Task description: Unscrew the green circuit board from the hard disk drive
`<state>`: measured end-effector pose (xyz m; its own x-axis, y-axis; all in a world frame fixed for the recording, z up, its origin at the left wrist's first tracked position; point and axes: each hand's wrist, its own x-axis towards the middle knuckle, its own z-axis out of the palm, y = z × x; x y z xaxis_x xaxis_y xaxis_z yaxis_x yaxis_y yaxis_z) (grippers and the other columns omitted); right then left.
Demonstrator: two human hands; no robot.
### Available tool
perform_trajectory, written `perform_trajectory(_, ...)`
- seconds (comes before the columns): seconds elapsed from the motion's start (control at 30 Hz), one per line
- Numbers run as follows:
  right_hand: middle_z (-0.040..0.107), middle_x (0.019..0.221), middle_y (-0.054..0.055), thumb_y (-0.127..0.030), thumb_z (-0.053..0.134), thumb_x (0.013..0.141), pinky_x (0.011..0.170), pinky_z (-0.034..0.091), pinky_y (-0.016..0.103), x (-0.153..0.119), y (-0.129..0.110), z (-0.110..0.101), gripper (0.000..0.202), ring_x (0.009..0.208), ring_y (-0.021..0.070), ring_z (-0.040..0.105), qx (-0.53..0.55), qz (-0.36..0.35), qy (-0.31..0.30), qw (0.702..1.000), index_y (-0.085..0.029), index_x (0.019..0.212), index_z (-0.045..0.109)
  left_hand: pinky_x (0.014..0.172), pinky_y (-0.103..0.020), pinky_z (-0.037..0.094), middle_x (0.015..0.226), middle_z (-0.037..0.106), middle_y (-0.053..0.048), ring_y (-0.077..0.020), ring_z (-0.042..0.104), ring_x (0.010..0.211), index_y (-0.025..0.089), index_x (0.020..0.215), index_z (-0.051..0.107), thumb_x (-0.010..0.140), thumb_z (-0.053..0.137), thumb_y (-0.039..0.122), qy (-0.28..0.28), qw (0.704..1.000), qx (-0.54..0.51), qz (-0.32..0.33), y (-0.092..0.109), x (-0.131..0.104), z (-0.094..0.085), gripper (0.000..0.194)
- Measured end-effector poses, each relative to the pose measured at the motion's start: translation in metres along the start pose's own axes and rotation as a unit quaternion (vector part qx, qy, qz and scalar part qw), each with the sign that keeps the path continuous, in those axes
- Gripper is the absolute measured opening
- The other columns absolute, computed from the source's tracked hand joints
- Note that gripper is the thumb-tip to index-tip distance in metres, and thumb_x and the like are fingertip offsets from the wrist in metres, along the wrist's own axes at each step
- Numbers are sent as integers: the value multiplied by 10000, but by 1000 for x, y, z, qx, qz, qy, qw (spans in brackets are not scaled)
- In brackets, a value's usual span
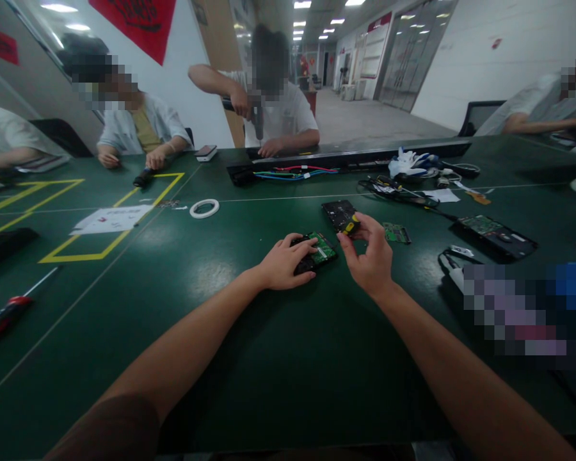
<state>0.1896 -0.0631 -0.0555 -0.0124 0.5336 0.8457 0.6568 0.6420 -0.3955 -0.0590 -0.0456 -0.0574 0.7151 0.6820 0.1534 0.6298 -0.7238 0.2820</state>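
Note:
My left hand [285, 262] lies across a flat black device with an exposed green circuit board [324, 248]. Its fingers reach over the board and the thumb runs along the near edge, holding the device on the table. Just to the right, my right hand [372, 259] pinches a small yellow-and-black tool [351, 224] between thumb and fingers; its exact kind is unclear. Behind that tool sits a second flat black casing [336, 212], partly covered by it. A loose green circuit board [396, 233] rests on the table beyond my right hand.
The green table [278, 358] also bears a white tape roll [204, 209], a red-and-black screwdriver [9, 317], and another opened black device [496, 235]. Cables [393, 189] and white gloves [410, 164] lie at the back right. Across the table, a person [281, 118] holds a power drill [257, 121].

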Motion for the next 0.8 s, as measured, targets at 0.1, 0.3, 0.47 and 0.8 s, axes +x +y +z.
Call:
perform_trajectory(0.1,670,1337,107,-323,659,956,846,681,421,0,-1,0,572,943,230,744,-2,-2,-2,1000,-293,1487,448,1147,-670,395,1665,413,-85,-434,305,1498,251,1473,502,902,647,558,1,1000,2,3,0,0,0,664)
perform_trajectory(0.3,663,1299,106,-274,655,945,829,676,436,2,-4,-3,576,994,247,728,-13,-15,6,1000,-284,1480,445,1143,-671,397,1665,413,-85,-436,308,1494,250,1487,494,905,646,548,6,1000,3,8,-1,-1,2,671)
perform_trajectory(0.47,649,1311,111,-269,637,948,873,670,459,1,-2,-3,572,1031,255,722,-3,-19,-6,1000,-287,1484,439,1136,-670,405,1660,421,-79,-441,306,1493,255,1487,490,900,654,538,11,1000,4,9,-2,-1,4,672)
perform_trajectory(0.8,639,1351,122,-276,644,950,881,676,500,-1,-1,-2,615,1063,278,725,-5,-19,-2,1000,-295,1519,411,1127,-679,409,1658,424,-77,-441,315,1486,263,1485,482,898,664,530,10,1000,4,10,-1,-1,2,670)
